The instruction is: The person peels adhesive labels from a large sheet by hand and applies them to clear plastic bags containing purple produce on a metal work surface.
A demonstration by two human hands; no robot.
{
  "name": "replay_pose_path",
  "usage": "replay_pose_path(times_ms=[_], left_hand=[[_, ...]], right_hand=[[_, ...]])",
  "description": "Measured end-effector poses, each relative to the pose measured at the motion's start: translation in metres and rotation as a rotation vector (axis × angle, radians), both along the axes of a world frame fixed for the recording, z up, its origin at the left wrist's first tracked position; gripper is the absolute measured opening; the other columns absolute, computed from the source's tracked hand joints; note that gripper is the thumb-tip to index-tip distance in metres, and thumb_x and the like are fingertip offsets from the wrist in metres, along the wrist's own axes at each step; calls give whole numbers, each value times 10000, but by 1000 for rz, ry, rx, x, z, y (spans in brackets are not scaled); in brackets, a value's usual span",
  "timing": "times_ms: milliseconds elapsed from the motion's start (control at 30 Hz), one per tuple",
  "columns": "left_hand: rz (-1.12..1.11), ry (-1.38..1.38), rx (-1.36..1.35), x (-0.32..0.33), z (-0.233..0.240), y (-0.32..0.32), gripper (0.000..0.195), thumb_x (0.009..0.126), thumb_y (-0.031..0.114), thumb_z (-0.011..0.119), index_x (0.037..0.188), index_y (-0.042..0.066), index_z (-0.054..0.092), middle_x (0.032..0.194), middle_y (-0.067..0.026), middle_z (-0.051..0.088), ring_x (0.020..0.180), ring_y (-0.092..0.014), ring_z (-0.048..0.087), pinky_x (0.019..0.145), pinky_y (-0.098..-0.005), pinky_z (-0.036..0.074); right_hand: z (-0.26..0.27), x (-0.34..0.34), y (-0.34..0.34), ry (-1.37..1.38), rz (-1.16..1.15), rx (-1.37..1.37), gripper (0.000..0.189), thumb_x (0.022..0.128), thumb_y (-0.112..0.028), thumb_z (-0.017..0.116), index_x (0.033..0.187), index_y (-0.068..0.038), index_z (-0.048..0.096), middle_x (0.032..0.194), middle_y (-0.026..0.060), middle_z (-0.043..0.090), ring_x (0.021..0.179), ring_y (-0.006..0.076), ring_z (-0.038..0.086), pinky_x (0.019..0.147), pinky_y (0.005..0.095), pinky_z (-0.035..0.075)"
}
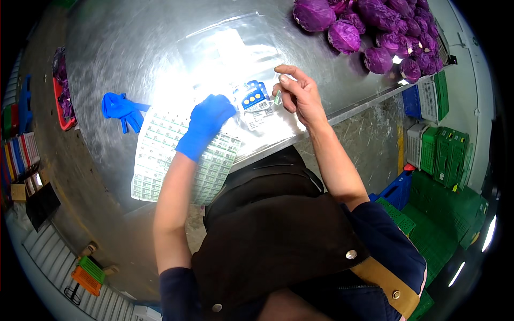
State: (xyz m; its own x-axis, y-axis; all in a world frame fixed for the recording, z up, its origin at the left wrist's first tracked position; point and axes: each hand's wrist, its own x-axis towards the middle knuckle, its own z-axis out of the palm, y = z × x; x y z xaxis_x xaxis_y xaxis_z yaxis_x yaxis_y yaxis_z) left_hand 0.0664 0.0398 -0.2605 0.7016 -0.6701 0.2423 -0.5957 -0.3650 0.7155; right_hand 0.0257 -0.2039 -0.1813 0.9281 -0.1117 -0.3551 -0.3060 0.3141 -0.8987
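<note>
My left hand (212, 120), in a blue glove, rests at a clear plastic packet with a blue printed label (253, 96); its fingertips are partly hidden. Beneath that hand and forearm lies a sheet of small green-and-white stickers (156, 160). My bare right hand (299, 94) is raised just right of the packet, fingers bent, with one small green-and-white sticker (277, 97) at its fingers. Clear plastic bags (257, 48) lie flat beyond both hands, under strong glare.
A loose blue glove (122, 110) lies on the metal table (108, 48) at the left. Many red cabbages (345, 36) are piled at the upper right. A red crate (62, 108) stands past the left edge; green crates (449, 152) are stacked at the right.
</note>
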Motion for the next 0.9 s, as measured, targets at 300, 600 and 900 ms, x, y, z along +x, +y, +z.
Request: replay_pose_path(times_ms=[300,600,900], left_hand=[[36,141,-27,2,5,1,108,861,155,583,920,102,657,900,-49,615,847,-216,596,738,-322,486],[1260,1008,-1095,45,5,31,165,907,89,574,1011,-6,659,915,-54,636,864,-147,596,758,-269,485],[207,213,-39,-15,9,2,245,742,172,747,952,94,647,980,-51,603,934,-215,587,807,-334,474]], right_hand=[[28,-14,-4,-222,234,307,294,864,-216,608,1050,11,588,725,166,650,384,79,419,405,183,312],[-30,0,18,134,-31,-60,349,814,-128,708,1095,27,569,804,82,666,486,56,483,421,205,369],[-47,11,57,164,-186,-233,366,802,-78,702,1125,24,563,905,86,672,498,61,508,437,200,414]])
